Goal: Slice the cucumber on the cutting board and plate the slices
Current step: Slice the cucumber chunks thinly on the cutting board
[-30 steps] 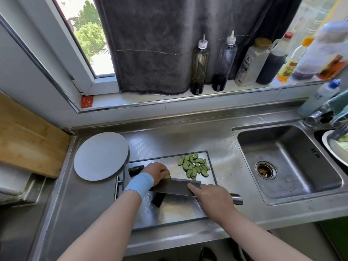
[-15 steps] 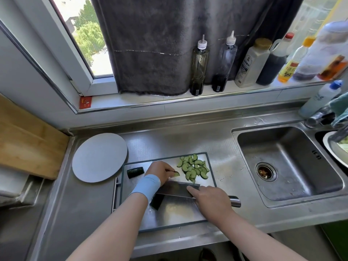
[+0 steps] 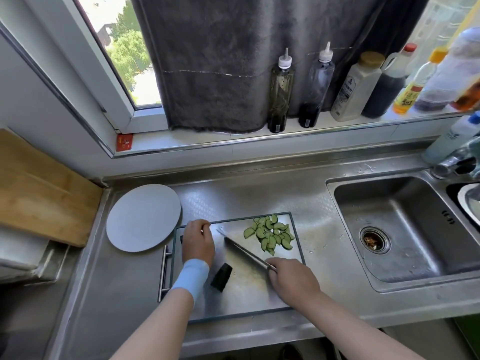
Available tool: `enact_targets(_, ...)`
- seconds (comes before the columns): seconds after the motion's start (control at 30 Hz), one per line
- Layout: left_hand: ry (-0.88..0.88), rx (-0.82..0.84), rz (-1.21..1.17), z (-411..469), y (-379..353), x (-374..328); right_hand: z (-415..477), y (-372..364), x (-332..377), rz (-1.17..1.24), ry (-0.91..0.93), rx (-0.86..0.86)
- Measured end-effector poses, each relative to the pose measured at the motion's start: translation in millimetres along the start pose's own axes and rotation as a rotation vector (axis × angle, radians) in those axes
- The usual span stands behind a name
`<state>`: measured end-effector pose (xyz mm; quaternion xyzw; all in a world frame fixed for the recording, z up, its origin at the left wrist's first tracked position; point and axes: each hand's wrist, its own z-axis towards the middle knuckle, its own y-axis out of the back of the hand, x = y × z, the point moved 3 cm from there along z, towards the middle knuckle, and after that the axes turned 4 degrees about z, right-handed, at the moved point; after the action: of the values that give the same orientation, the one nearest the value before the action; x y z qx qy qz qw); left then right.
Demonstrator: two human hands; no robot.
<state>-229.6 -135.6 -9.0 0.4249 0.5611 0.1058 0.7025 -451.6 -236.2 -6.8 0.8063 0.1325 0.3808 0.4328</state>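
Note:
A steel cutting board (image 3: 246, 294) with a dark rim lies on the counter. Near its far right corner is a pile of several half-moon cucumber slices (image 3: 270, 235). A dark uncut cucumber piece (image 3: 221, 278) lies in the board's middle. My right hand (image 3: 293, 281) grips the handle of a cleaver (image 3: 244, 252), its blade angled toward the far left, beside the slices. At the board's left edge, my left hand (image 3: 198, 241) curls down over a second cucumber piece (image 3: 181, 239), which is mostly hidden. A round grey plate (image 3: 142, 220) holding nothing sits just left of the board.
A steel sink (image 3: 402, 229) is sunk into the counter on the right, with a faucet (image 3: 452, 162) behind it. Several bottles (image 3: 280, 92) stand on the window sill. A wooden board (image 3: 39, 188) lies on the far left.
My left hand left the spot beside the blade and moved left onto the cucumber piece at the board's edge. The cleaver swung from lying across the board to pointing far-left.

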Motion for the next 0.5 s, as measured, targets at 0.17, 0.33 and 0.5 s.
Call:
enact_targets(0.17,0.031,0.317,0.145,-35.4,-2.0,35.4,0.9,-7.0,12.7,0.123,-0.025,0.073)
enact_targets(0.33,-0.137,0.48,0.277,-62.0,-11.8,46.3,-4.0,-17.8,24.1,0.136,0.008,0.114)
enact_targets(0.5,-0.181,0.476,0.336,-69.8,-17.2,44.8,-9.5,-25.1,29.7,0.122,0.015,0.132)
